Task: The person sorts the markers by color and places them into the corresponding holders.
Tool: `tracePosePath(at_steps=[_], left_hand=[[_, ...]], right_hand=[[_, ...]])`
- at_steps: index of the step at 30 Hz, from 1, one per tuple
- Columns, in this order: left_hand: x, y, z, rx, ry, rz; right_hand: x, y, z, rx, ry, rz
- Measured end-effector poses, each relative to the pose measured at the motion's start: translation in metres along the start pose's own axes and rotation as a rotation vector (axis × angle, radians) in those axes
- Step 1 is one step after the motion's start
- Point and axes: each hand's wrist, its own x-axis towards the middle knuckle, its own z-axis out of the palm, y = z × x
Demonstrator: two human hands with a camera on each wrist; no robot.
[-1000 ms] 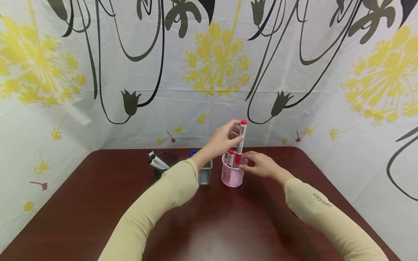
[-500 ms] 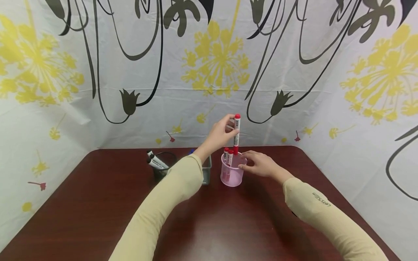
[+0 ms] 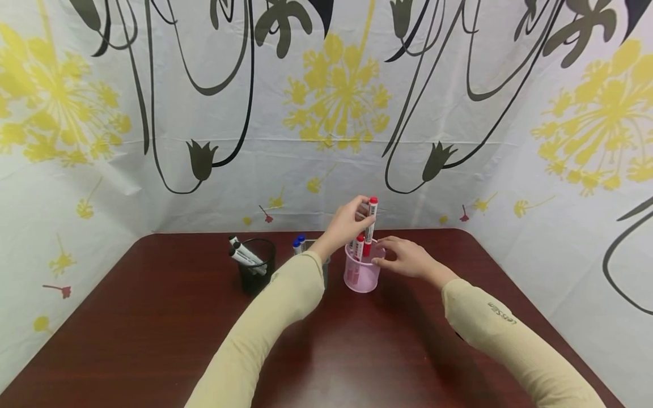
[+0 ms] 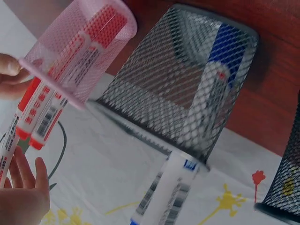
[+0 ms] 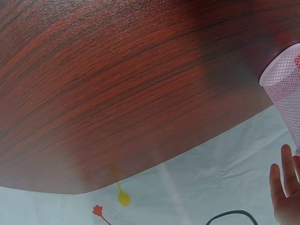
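My left hand [image 3: 347, 222] pinches a white whiteboard marker with red ends [image 3: 370, 221] upright above a pink mesh pen holder [image 3: 361, 279]. The marker's lower red end is inside the holder's mouth. Red-capped markers [image 3: 359, 248] stand in the pink holder, leaning to its left side. At the holder's right rim, my right hand [image 3: 410, 258] grips the edge between thumb and fingers. The left wrist view shows the left hand [image 4: 26, 201] beside the held marker [image 4: 8, 147]. Only part of the right hand [image 5: 287, 201] shows in the right wrist view.
A grey mesh holder [image 4: 140, 89] with blue-capped markers [image 3: 297, 245] stands left of the pink one, partly behind my left forearm. Farther left is a black mesh holder [image 3: 251, 283] with black-capped markers [image 3: 246, 255]. A patterned sheet [image 3: 326, 187] hangs behind the dark table [image 3: 347, 362].
The left hand first shifted left and up with the marker, then lowered it into the pink holder's mouth. My right hand has stayed at the rim.
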Motion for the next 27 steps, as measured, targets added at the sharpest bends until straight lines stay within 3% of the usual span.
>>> tracePosePath(at_steps=[7,14,27], left_hand=[[-0.007,-0.010,0.004,0.042,-0.016,-0.014],[-0.013,-0.019,0.011,0.154,-0.007,0.038],[-0.023,-0.028,0.021,0.340,-0.065,-0.018]], right_hand=[[-0.001,0.000,0.000,-0.005,0.014,0.000],[-0.002,-0.002,0.000,-0.003,0.020,-0.013],[-0.003,0.000,0.002,-0.013,0.023,-0.003]])
